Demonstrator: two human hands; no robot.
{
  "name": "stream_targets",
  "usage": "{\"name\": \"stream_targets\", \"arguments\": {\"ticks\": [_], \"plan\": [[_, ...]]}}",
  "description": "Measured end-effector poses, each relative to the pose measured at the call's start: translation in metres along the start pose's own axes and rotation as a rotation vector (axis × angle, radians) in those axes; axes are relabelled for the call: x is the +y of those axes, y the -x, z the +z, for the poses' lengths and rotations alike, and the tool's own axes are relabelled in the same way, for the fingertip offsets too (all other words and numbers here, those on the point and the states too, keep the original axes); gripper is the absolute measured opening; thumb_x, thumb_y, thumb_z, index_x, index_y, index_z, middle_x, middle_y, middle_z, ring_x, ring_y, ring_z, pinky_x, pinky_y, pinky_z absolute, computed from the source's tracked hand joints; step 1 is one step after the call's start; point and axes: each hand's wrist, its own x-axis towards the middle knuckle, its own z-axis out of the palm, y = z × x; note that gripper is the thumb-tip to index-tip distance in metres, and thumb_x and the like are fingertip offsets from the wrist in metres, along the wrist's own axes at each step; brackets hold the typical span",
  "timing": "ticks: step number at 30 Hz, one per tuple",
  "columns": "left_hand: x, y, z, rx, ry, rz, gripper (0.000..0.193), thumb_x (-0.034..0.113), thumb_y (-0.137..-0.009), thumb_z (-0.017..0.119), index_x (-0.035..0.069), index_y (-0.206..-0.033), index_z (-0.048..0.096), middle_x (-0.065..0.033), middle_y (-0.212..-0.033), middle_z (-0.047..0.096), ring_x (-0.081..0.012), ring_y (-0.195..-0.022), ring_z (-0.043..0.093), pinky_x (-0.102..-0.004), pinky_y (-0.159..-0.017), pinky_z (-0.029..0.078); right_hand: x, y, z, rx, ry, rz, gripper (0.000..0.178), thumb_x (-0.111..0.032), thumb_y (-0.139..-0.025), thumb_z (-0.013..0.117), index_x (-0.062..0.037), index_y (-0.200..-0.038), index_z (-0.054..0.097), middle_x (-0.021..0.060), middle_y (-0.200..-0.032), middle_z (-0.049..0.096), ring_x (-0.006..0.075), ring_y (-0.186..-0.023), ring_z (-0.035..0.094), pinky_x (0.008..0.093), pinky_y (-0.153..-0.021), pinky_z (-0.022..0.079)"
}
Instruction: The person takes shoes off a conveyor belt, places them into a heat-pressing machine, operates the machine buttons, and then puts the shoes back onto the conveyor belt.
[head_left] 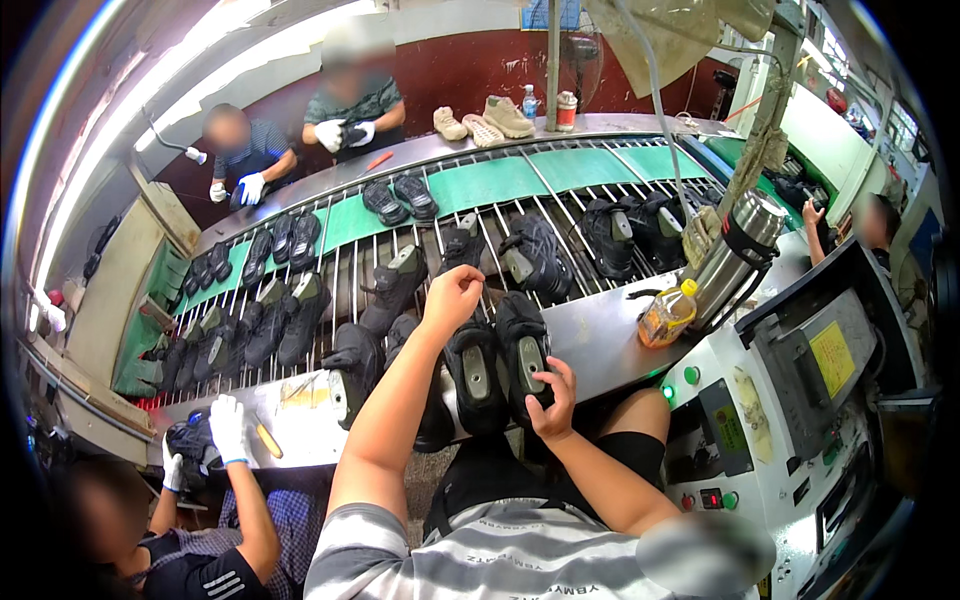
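Note:
My left hand (455, 297) is raised over the row of shoes, its fingers curled and pressed together; anything between them is too small to make out. My right hand (553, 402) is at the heel of a black shoe (522, 330), thumb and fingers bent but apart, fingertips against its side. A grey last with a hole fills that shoe's opening. Close on its left lies another black shoe (476, 375), also on a last. My left forearm partly covers more black shoes. One of them (353, 370) shows left of the forearm, on the metal ledge.
A roller conveyor (345, 255) with a green belt (570, 170) carries several black shoes. On my right stand a juice bottle (667, 315), a steel thermos (735, 255) and a machine with buttons (730, 430). A gloved co-worker (228, 430) sits at left; two others stand across the line.

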Motion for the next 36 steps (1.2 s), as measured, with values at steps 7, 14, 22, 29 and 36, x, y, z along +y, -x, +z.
{"name": "stream_targets", "arguments": {"ticks": [7,14,22,29,36], "plan": [[-0.06,-0.05,0.027,-0.207,-0.108,-0.12,0.021,0.015,-0.08,0.06,0.005,-0.096,0.07,-0.0122,-0.082,0.07,-0.0232,-0.075,0.068,-0.0353,-0.069,0.052,-0.052,-0.105,0.032,-0.235,-0.216,-0.189,0.015,-0.011,-0.07,0.067,-0.0048,-0.082,0.061,0.0112,-0.086,0.062,0.0299,-0.082,0.061,0.0375,-0.074,0.05],[-0.094,-0.037,0.052,-0.535,-0.223,0.032,0.041,0.018,-0.078,0.062,0.005,-0.117,0.063,-0.0186,-0.1,0.069,-0.0349,-0.093,0.065,-0.0413,-0.085,0.052,-0.071,-0.162,0.165,-1.163,0.161,-0.319,0.037,-0.03,-0.079,0.065,-0.0074,-0.108,0.064,0.0138,-0.102,0.064,0.0328,-0.1,0.06,0.043,-0.088,0.048],[-0.09,-0.034,0.061,-0.525,-0.439,0.043,0.043,0.02,-0.079,0.061,0.009,-0.12,0.061,-0.0178,-0.11,0.063,-0.0383,-0.101,0.061,-0.047,-0.089,0.05,-0.073,-0.146,0.234,-1.555,-0.038,-0.248,0.037,-0.032,-0.083,0.064,-0.0055,-0.109,0.063,0.0153,-0.102,0.066,0.0325,-0.098,0.063,0.042,-0.087,0.05],[-0.091,-0.035,0.067,-0.597,-0.45,0.059,0.049,0.014,-0.074,0.064,0.005,-0.121,0.057,-0.0179,-0.105,0.063,-0.037,-0.098,0.062,-0.0464,-0.084,0.051,-0.061,-0.144,0.231,-1.235,-0.174,-0.242,0.031,-0.027,-0.083,0.064,-0.0057,-0.105,0.063,0.012,-0.096,0.066,0.0299,-0.091,0.064,0.0402,-0.08,0.051],[-0.09,-0.041,0.069,-0.656,-0.43,0.026,0.051,0.013,-0.074,0.064,0.006,-0.124,0.057,-0.0186,-0.107,0.062,-0.0379,-0.098,0.062,-0.0465,-0.084,0.051,-0.056,-0.151,0.23,-1.2,-0.219,-0.231,0.029,-0.025,-0.083,0.065,-0.0055,-0.103,0.063,0.0116,-0.094,0.066,0.0303,-0.089,0.064,0.0412,-0.077,0.051]]}}
